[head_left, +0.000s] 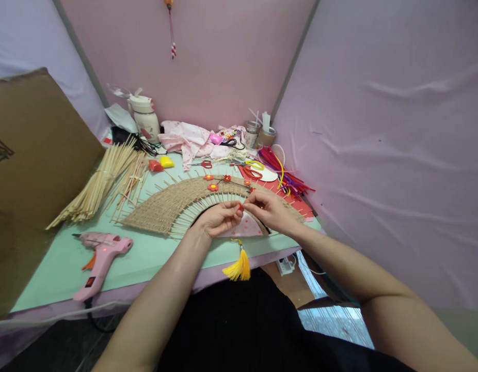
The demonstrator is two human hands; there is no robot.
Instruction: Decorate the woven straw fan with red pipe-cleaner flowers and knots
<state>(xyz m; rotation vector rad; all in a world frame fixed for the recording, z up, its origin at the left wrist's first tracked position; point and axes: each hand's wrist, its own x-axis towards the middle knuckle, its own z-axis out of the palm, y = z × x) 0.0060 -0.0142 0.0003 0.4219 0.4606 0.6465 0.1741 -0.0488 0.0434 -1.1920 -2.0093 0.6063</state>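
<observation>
A large fan (154, 214) of thin sticks woven with brown twine lies on the table under my hands. Small red flowers with yellow centres (212, 187) sit on its weave, beside a dark curved stem. Above the fan's inner curve, my left hand (221, 218) pinches a small red piece (240, 206) between thumb and fingers; its exact shape is too small to tell. My right hand (268, 209) meets it from the other side, fingertips pinched together right beside the red piece. Whatever the right fingertips hold is hidden. A yellow tassel (239, 266) hangs at the table's front edge.
A pink glue gun (103, 253) lies at the left front, its cord trailing off the edge. Bundled sticks (99, 181) lean by a cardboard box (33, 170). Behind the fan are scissors (254, 173), a white bottle (145, 119), pink cloth (185, 137) and coloured pipe cleaners (285, 173).
</observation>
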